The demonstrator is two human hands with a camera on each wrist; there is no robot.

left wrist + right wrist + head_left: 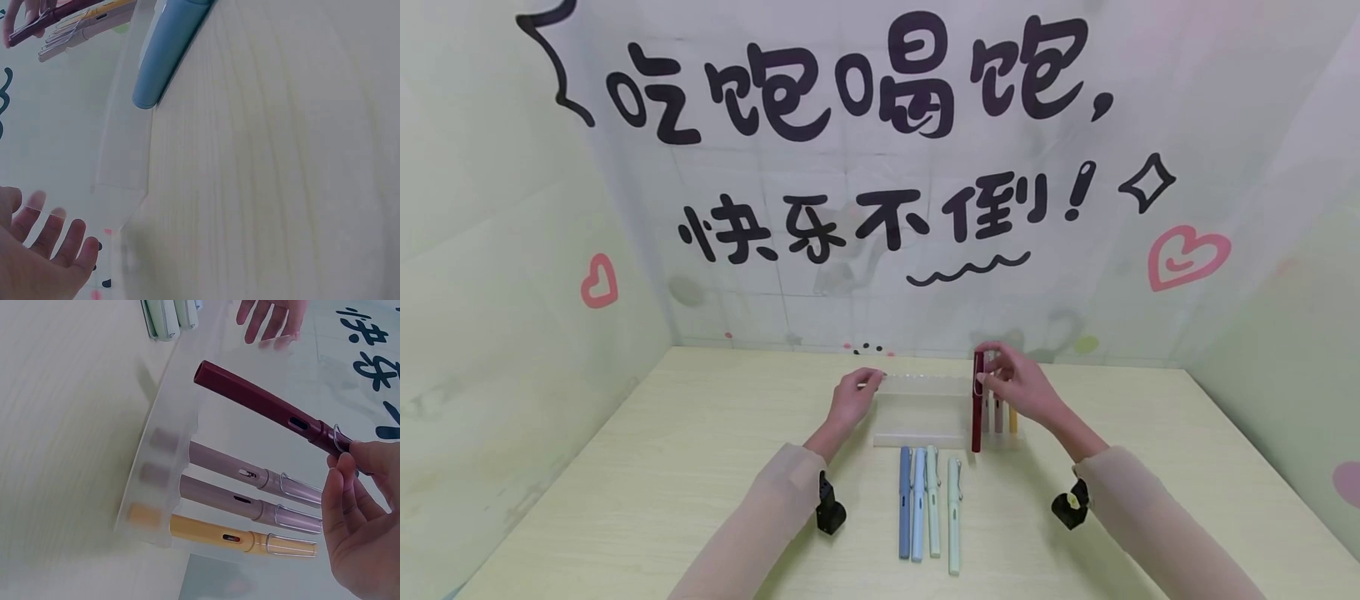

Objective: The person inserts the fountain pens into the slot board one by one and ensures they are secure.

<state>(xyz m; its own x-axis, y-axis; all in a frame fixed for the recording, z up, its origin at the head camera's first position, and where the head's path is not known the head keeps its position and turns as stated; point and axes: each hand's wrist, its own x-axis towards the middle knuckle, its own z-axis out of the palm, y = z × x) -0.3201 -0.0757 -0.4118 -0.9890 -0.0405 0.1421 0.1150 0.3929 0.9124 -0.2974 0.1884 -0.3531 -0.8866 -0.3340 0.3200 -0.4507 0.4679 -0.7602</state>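
My right hand (1026,387) pinches a dark red fountain pen (256,403) near the clip end of its cap, between thumb and fingers. The pen stands nearly upright in front of a translucent pen rack (919,441), its lower end apart from the rack's ledge in the right wrist view. Beside it, two mauve pens (225,464) and a yellow pen (209,532) sit in the rack's right end. At the rack's upper left corner, my left hand (853,396) grips the clear edge, with fingertips showing through the panel (69,156).
Before the rack lie a dark blue pen (905,504), a light blue pen (918,508) and two pale green pens (954,517) on the wooden table (662,483). A printed cloth (865,317) hangs behind the table. Cloth walls flank both sides.
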